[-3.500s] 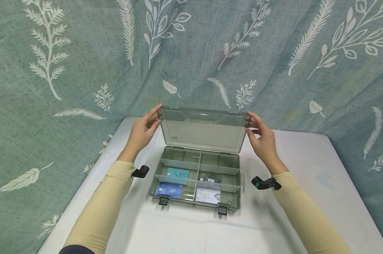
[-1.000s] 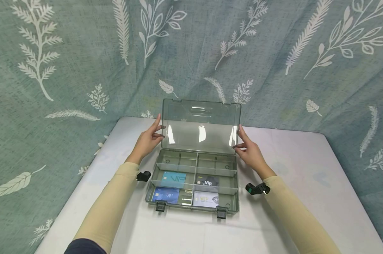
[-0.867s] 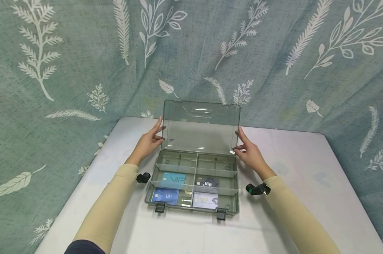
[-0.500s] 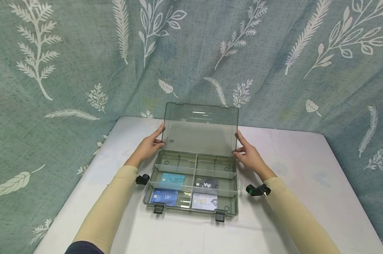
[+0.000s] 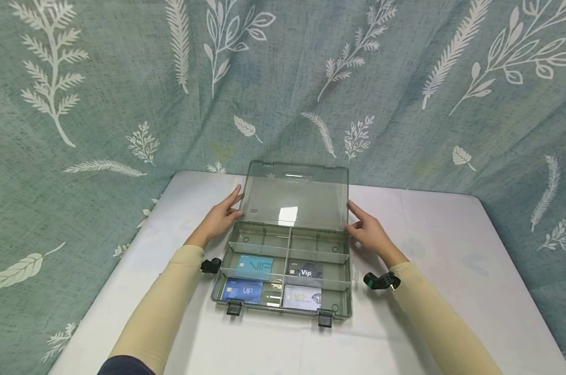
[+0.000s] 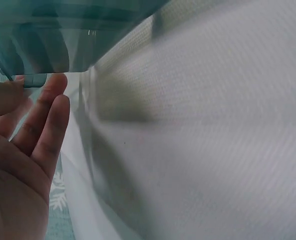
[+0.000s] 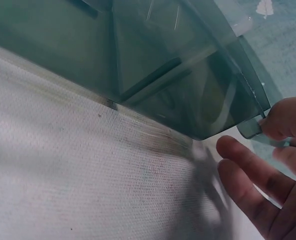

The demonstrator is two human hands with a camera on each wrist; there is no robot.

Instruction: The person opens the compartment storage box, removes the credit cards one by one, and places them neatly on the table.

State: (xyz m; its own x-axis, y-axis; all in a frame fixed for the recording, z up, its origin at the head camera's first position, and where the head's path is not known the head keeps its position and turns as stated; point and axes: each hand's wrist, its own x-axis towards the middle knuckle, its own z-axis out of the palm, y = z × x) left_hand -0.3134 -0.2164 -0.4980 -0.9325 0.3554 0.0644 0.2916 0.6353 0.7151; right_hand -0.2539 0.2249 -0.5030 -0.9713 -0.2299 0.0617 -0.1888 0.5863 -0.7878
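Note:
A translucent grey-green compartment box (image 5: 264, 238) lies with its lid (image 5: 273, 194) swung back from the rear hinge. My left hand (image 5: 217, 221) holds the lid's left edge near the hinge, thumb and fingers at the rim. At the opposite edge, my right hand (image 5: 373, 233) holds the lid in the same way. In the right wrist view the thumb (image 7: 282, 117) touches the lid's rim, with fingers below the box. Inside lie a teal VIP card (image 5: 255, 267), a black one (image 5: 305, 270), a blue one (image 5: 242, 290) and a white one (image 5: 302, 298), each in its own compartment.
Two dark latches (image 5: 234, 308) hang at the box's front edge. The white-covered table (image 5: 432, 234) extends on both sides. A green leaf-patterned cloth (image 5: 283, 78) hangs behind the lid and along the sides.
Both hands have moved from the lid's upper corners down its sides towards the hinge. The lid has tilted further back, its top edge lower in view. The cards stay in their compartments.

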